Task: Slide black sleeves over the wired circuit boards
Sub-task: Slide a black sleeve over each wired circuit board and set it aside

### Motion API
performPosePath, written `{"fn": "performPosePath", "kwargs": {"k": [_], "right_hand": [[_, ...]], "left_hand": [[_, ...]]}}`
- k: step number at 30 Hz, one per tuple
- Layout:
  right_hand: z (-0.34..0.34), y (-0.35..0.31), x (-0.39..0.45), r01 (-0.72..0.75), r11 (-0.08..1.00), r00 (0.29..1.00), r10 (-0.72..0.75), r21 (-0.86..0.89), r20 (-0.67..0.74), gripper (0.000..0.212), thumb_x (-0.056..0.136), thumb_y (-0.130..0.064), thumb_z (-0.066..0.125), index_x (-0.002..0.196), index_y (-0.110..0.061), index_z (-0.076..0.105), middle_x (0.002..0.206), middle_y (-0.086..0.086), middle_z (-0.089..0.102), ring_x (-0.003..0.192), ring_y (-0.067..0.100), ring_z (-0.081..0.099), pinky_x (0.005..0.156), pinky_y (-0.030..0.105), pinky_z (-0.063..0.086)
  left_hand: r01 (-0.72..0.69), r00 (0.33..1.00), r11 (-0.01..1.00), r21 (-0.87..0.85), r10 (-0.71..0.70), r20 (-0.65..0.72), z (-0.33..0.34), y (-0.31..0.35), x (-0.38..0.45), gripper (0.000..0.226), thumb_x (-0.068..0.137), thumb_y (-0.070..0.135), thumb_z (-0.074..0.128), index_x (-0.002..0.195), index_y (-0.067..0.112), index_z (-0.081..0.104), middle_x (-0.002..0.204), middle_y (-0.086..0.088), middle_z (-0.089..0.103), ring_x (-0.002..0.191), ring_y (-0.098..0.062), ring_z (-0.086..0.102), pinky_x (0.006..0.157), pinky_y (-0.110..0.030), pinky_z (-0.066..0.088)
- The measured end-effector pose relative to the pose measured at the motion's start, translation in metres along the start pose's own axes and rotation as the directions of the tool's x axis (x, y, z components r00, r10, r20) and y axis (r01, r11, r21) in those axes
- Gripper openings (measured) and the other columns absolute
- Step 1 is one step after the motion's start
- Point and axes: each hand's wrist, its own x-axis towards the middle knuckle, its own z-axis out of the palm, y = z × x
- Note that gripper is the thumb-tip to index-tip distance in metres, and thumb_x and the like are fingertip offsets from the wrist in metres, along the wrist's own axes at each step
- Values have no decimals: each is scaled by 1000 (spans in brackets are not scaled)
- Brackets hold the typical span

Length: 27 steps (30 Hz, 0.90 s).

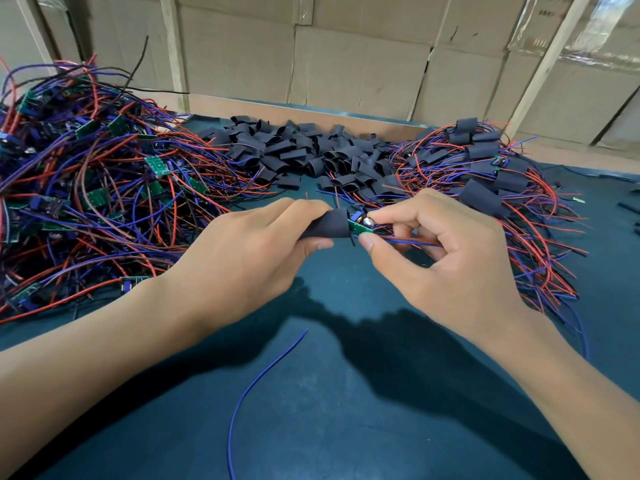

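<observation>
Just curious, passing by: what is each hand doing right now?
Left hand: grips a black sleeve.
Right hand: pinches a green board at the sleeve's mouth.

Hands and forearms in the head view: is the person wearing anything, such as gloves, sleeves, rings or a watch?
Nothing worn shows. The left hand and right hand are bare, with no gloves, rings or finger cots. Both forearms are uncovered as far as the frame edges, with no sleeve cuff, watch or wrist strap in view. The fingernails look short and unpainted.
</observation>
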Motion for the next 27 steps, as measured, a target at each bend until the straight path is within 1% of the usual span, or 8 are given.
{"fn": "performPosePath", "kwargs": {"k": [4,7,11,14,16,18,24,27], "right_hand": [[-1,1,1,55,997,998,-55,-47,12,13,86,-16,78,98,-11,76,72,-5,55,68,10,55,66,15,36],[-2,2,2,52,998,998,-53,34,33,14,86,-14,79,98,-8,77,70,-8,54,67,1,52,68,8,33],[0,3,1,19,982,996,-34,189,78,17,89,-12,75,104,-5,78,73,3,61,65,15,55,65,18,37],[2,1,1,-104,960,991,79,259,108,13,89,-14,76,102,-12,80,76,-3,69,66,17,58,62,23,41],[2,1,1,-241,911,969,205,334,141,4,87,-20,79,90,-20,81,74,-6,73,63,19,59,58,29,45],[1,2,1,-297,884,953,251,361,170,3,84,-24,80,82,-22,79,71,-5,73,58,19,55,54,24,42],[2,1,-1,-156,956,971,102,249,215,8,92,-18,72,88,-25,77,75,-4,64,64,20,53,61,23,38],[3,-1,-3,-170,947,970,111,274,217,8,92,-19,70,88,-21,77,76,-3,64,64,20,53,60,24,37]], "left_hand": [[-17,999,1000,-1,17,-29,0,-1,0,35,102,31,53,124,6,63,101,-6,69,88,-33,68,66,-47,56],[-53,997,998,-19,52,-55,-1,-2,1,36,104,30,51,126,5,63,102,-7,68,89,-33,67,71,-47,56],[-100,991,994,40,103,-86,2,-1,1,34,104,28,56,125,3,65,100,-8,70,87,-32,69,73,-44,56],[-115,987,989,89,124,-105,1,-3,1,33,104,29,55,125,5,66,98,-6,70,85,-30,69,68,-44,56],[-122,985,986,115,134,-110,-1,-5,1,33,105,31,54,125,7,66,97,-5,70,85,-30,69,63,-45,56],[-145,982,982,123,158,-103,-2,-7,1,33,105,31,53,124,7,66,98,-4,70,86,-30,68,60,-45,55],[-183,979,974,131,193,-72,-4,-5,1,36,105,33,55,125,6,66,102,-7,71,88,-31,68,59,-46,55],[-187,978,973,137,197,-64,-4,-5,1,37,104,35,56,126,6,66,102,-7,71,88,-31,68,58,-46,55]]}}
